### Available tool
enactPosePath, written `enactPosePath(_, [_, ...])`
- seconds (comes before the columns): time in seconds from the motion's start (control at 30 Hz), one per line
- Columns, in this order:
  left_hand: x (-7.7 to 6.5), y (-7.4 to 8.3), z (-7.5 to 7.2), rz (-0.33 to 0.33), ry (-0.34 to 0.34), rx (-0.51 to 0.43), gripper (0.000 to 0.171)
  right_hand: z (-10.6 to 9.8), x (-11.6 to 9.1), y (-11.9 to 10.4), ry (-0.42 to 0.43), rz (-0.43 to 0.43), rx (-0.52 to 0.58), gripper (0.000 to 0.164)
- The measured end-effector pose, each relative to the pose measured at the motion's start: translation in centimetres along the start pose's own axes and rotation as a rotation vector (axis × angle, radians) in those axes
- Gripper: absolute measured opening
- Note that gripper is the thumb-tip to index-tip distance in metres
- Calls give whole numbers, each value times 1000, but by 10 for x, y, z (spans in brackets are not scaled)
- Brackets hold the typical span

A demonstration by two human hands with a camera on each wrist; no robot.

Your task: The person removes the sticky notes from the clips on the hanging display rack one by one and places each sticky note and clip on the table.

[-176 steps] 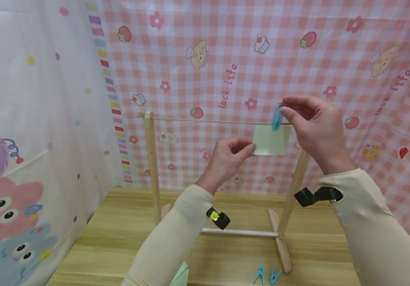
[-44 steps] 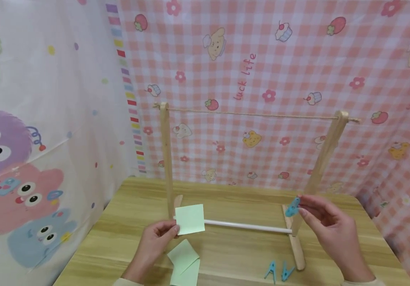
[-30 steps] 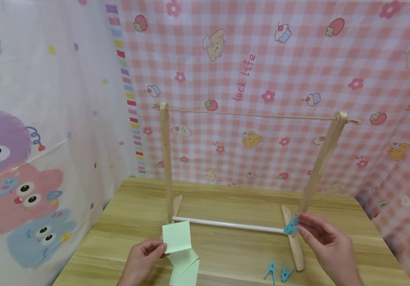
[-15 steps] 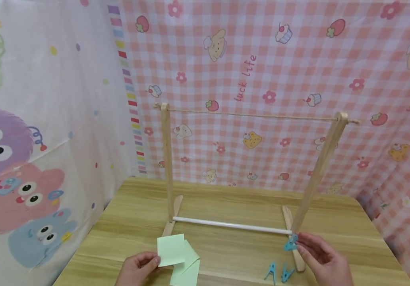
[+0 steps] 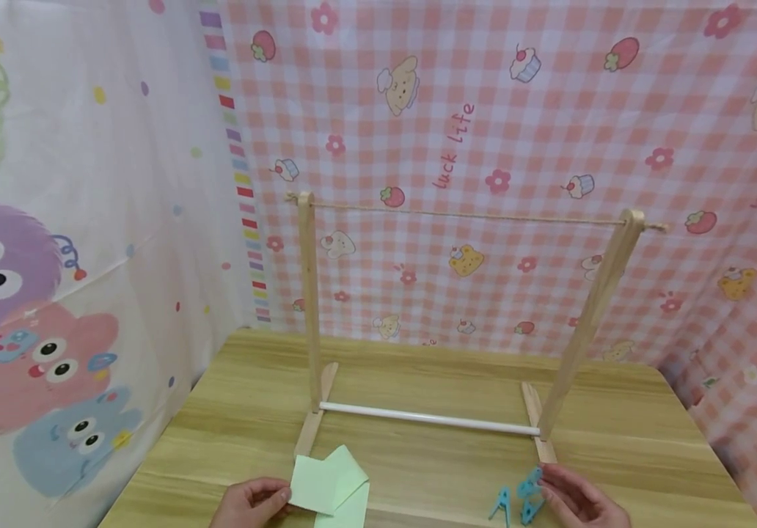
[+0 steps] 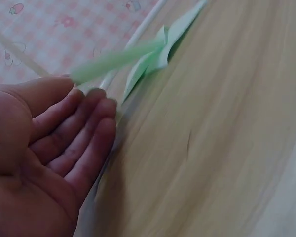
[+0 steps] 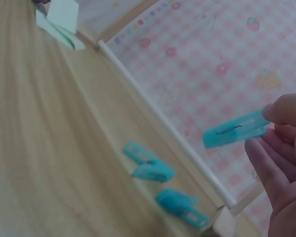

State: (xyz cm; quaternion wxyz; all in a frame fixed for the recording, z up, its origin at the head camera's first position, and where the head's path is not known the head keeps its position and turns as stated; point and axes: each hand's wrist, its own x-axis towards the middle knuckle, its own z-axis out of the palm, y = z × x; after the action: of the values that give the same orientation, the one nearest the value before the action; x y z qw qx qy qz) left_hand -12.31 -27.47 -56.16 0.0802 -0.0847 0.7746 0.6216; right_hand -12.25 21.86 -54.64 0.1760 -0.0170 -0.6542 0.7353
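Observation:
Low on the left in the head view, my left hand pinches a pale green paper note at its edge. This note overlaps more green notes lying on the table; whether it touches them I cannot tell. In the right wrist view, a blue clothespin is pinched by its handle ends between the thumb and fingers of my right hand. Just below it, two more blue clothespins lie on the table, one with its legs spread beside my right hand in the head view.
Behind the hands stands a wooden frame with two posts, a white crossbar near the table and a string across the top. Nothing hangs on the string. Printed cloths enclose the wooden table at the back and sides.
Earliest, the clothespin gripped the note at the string. Both are now off it and apart, one in each hand. Both hands have come down toward the table, close to the other notes and clothespins.

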Motion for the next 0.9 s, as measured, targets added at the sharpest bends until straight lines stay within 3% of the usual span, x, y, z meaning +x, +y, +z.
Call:
enactPosePath(0.1, [0,0,-2,5,106,90,33,-4,0,10,49,126,-95,29])
enactPosePath(0.2, [-1,3,-4,-10,223,149,25,-9,2,16,59,308,-243,36])
enactPosePath(0.3, [-2,6,-4,-16,257,174,22,-12,3,18,61,397,-323,40])
enactPosePath(0.47, [-2,10,-3,-23,248,172,24,-10,2,17,101,358,-286,35])
enactPosePath(0.67, [3,17,-2,-39,228,165,26,-8,1,14,100,227,-209,29])
enactPosePath(0.9, [2,29,5,57,241,138,23,-8,3,3,74,146,-249,28])
